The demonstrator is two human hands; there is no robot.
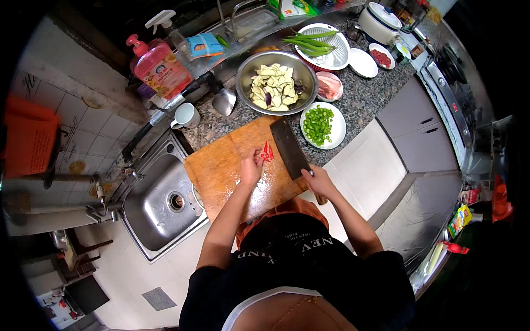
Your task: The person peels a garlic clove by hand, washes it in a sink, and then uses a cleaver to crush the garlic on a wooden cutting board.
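On the wooden cutting board [221, 157] lie a few small red chili peppers [269, 150]. My left hand [252, 167] is at their left side, fingers curled and closed against the near ends of the chilies. In my right hand [322, 183] is the handle of a cleaver [289, 148]. Its broad dark blade lies almost flat over the board's right side, just right of the chilies and apart from them. Past the board's far right corner stands a white plate of chopped green peppers [318, 126].
A steel bowl of cut eggplant [273, 85] stands beyond the board. Farther right are a plate of raw meat [329, 86] and a white colander with long green peppers [316, 44]. Left lie a sink [160, 198], a white mug [186, 115] and a pink soap bottle [160, 67].
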